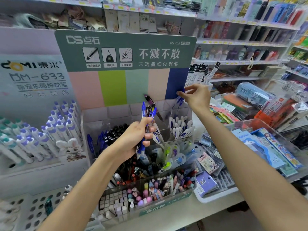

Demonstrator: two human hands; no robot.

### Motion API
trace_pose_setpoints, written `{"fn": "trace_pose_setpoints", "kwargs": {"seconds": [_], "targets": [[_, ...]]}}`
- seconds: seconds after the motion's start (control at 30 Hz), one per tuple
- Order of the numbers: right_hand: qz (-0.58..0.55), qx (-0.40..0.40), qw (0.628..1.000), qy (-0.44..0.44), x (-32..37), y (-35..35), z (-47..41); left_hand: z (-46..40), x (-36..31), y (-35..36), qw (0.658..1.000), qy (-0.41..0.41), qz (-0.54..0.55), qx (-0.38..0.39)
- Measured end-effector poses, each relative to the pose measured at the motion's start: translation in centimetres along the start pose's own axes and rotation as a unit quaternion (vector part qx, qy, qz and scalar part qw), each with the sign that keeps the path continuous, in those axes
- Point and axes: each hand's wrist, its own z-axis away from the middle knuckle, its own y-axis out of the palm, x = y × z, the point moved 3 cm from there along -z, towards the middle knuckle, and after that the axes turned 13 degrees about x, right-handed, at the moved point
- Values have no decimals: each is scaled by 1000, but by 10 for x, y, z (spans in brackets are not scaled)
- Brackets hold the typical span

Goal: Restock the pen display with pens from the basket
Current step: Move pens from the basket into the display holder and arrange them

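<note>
Head cam: right hand (pixel 197 95) pinches a blue pen (pixel 179 100), long axis near upright, tip down, just above the clear acrylic display's (pixel 106 120) rear-right slot, while left hand (pixel 133 139) in front clutches a pen bundle (pixel 148 117).

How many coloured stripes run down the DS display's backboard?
5: pink at far left, then lime green, teal, peach, and dark blue at far right, partly behind the right hand.
</note>
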Motion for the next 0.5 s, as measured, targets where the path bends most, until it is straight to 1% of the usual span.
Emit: {"fn": "trace_pose_setpoints", "kwargs": {"seconds": [0.1, 0.2, 0.3, 0.33, 0.37, 0.43, 0.47, 0.5], "targets": [[-13, 4, 1000, 16, 0, 2, -2, 0, 0, 1, 1000, 4, 12, 7], [-55, 42, 997, 23, -1, 4, 1, -3, 1, 1, 1000, 9, 19, 4], [-71, 26, 997, 10, 8, -2, 15, -7, 2, 2, 999, 29, 36, -3], [-85, 39, 996, 7, 13, -4, 22, -8, 2, 2, 999, 35, 39, -6], [-100, 85, 991, 10, 19, -3, 31, -9, 3, 3, 998, 40, 39, -9], [-102, 241, 965, 32, 28, 4, 51, -12, 3, 5, 998, 49, 27, -16], [-86, 305, 948, 37, 31, 8, 60, -14, 4, 6, 998, 53, 19, -16], [-76, 336, 938, 31, 32, 10, 67, -16, 4, 7, 998, 57, 15, -9]]}}
